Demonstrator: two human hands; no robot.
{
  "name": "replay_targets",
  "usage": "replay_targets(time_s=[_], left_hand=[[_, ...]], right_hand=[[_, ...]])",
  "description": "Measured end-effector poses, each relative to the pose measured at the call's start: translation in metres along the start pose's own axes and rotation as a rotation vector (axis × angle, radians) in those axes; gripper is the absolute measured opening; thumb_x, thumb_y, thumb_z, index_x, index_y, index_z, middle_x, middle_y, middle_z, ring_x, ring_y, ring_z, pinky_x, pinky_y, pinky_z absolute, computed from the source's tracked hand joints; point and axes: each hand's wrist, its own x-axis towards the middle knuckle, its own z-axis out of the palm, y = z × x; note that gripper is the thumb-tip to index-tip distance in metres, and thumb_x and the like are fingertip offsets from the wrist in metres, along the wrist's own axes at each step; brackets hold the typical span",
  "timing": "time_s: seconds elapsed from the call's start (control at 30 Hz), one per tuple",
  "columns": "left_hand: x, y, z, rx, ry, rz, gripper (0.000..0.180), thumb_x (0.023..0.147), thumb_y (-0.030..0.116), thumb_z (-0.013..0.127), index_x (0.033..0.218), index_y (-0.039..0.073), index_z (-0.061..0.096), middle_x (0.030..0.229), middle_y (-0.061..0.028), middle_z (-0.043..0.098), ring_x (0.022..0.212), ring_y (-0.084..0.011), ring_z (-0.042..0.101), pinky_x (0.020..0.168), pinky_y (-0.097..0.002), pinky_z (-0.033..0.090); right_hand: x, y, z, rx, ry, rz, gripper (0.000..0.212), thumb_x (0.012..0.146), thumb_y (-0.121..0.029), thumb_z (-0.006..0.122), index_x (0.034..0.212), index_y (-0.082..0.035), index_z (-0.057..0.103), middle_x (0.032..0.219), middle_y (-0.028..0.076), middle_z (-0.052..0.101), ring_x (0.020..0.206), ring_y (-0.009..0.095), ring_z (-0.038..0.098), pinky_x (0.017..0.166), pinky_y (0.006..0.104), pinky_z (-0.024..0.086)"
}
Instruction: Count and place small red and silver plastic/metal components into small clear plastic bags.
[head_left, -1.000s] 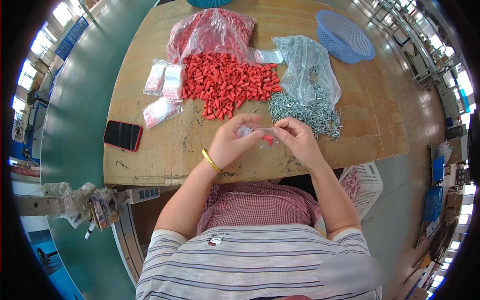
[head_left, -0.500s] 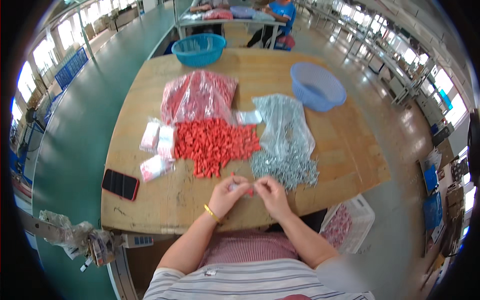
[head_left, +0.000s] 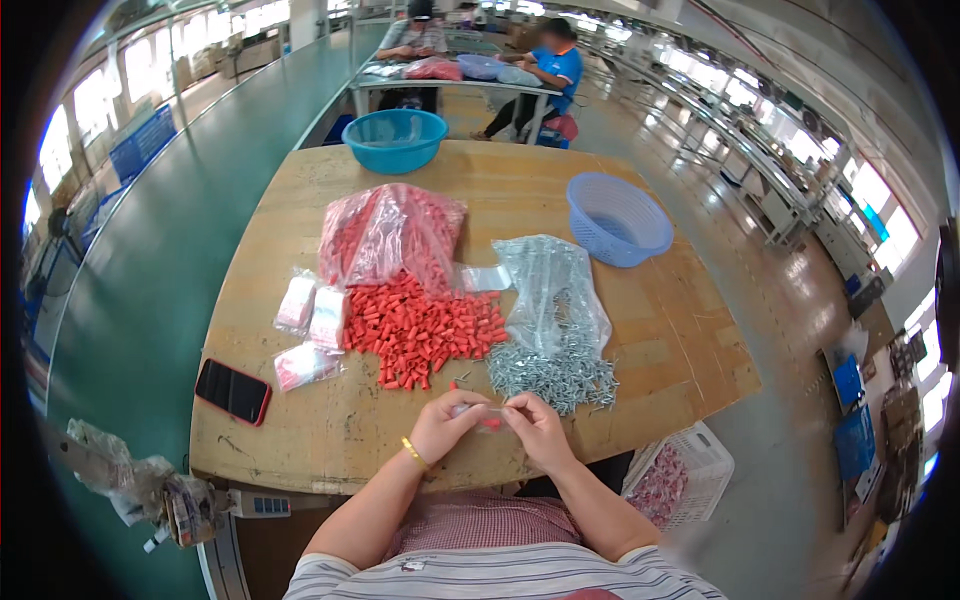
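Both hands meet at the near side of the wooden table, over a small clear plastic bag [head_left: 491,423] with something red inside. My left hand [head_left: 447,427] pinches one side of the bag. Opposite it, my right hand [head_left: 538,432] has thumb and fingertips closed on the bag's other edge. Just beyond my hands lie a heap of red plastic wall plugs [head_left: 425,335] and, to its right, a heap of silvery screws [head_left: 550,380]. A large clear bag of red plugs [head_left: 390,235] and a clear bag of screws [head_left: 548,290] lie behind the heaps.
Small flat plastic packets [head_left: 327,318] and a phone [head_left: 233,391] lie on the left of the table [head_left: 690,370]. A teal basin [head_left: 396,145] and a lavender basket [head_left: 620,225] stand at the back. A white crate [head_left: 715,470] is low at right. Two people sit beyond.
The view has tilted up, so the table sits lower in the picture and more of the two people shows. Both hands stay together on the small bag.
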Motion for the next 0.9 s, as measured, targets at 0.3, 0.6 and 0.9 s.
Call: replay_targets(time_s=[0.3,0.6,0.9], left_hand=[[-0.014,0.020,-0.004,-0.520,0.006,-0.225,0.024,0.098,0.012,0.049,0.118,0.000,0.054,0.100,-0.0066,0.063,0.078,-0.0147,0.060,0.070,-0.0282,0.050],[-0.010,0.033,0.003,-0.297,-0.072,-0.181,0.021,0.097,0.011,0.050,0.112,0.000,0.061,0.125,-0.0133,0.058,0.071,-0.0153,0.066,0.049,-0.0196,0.046],[-0.012,0.038,0.013,-0.207,-0.089,-0.138,0.035,0.101,0.019,0.046,0.130,0.001,0.054,0.084,-0.0038,0.064,0.059,-0.0079,0.057,0.042,-0.0174,0.037]], right_hand=[[-0.128,-0.095,-0.170,-0.625,0.219,0.495,0.014,0.089,-0.014,0.062,0.092,-0.001,0.065,0.082,0.007,0.067,0.077,0.017,0.066,0.069,0.0292,0.051],[-0.076,-0.055,-0.086,-0.752,0.254,0.007,0.021,0.088,-0.019,0.062,0.100,-0.003,0.067,0.096,0.014,0.067,0.089,0.027,0.064,0.077,0.0355,0.049],[-0.003,-0.020,0.033,-0.145,-0.106,-0.077,0.011,0.091,-0.009,0.059,0.095,0.002,0.059,0.080,0.008,0.058,0.063,0.014,0.059,0.058,0.0291,0.047]])
